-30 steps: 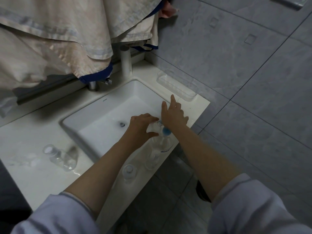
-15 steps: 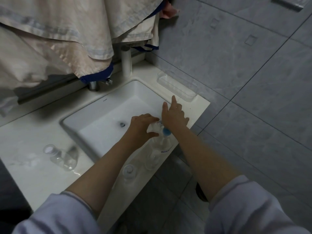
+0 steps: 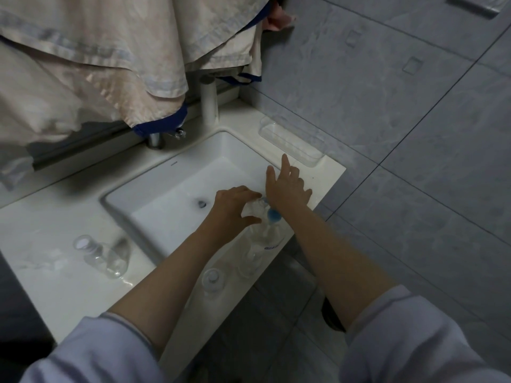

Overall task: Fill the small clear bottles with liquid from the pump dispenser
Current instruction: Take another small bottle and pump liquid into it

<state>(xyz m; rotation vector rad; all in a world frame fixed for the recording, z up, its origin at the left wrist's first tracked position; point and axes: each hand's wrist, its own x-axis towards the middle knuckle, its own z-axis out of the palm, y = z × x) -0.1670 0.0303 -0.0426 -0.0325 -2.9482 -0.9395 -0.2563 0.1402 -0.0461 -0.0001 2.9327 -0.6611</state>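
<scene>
A clear pump dispenser (image 3: 267,235) with a blue collar stands on the right front rim of the white sink counter (image 3: 55,275). My right hand (image 3: 287,186) lies flat on the pump head, fingers straight. My left hand (image 3: 235,205) grips a small clear bottle (image 3: 253,210) held at the pump's nozzle. A second small clear bottle (image 3: 212,280) stands on the front rim, and a third (image 3: 250,261) stands against the dispenser's base. Another clear bottle (image 3: 103,257) lies on its side on the counter at the left.
The sink basin (image 3: 171,194) with its drain is under my left hand. A tap (image 3: 157,139) and a white upright tube (image 3: 208,102) stand at the back. A clear tray (image 3: 290,140) rests by the grey tiled wall. Pale cloth (image 3: 96,56) hangs over the back.
Both hands stay at the dispenser. My right hand has sunk slightly on the pump head; the left keeps the small bottle at the nozzle.
</scene>
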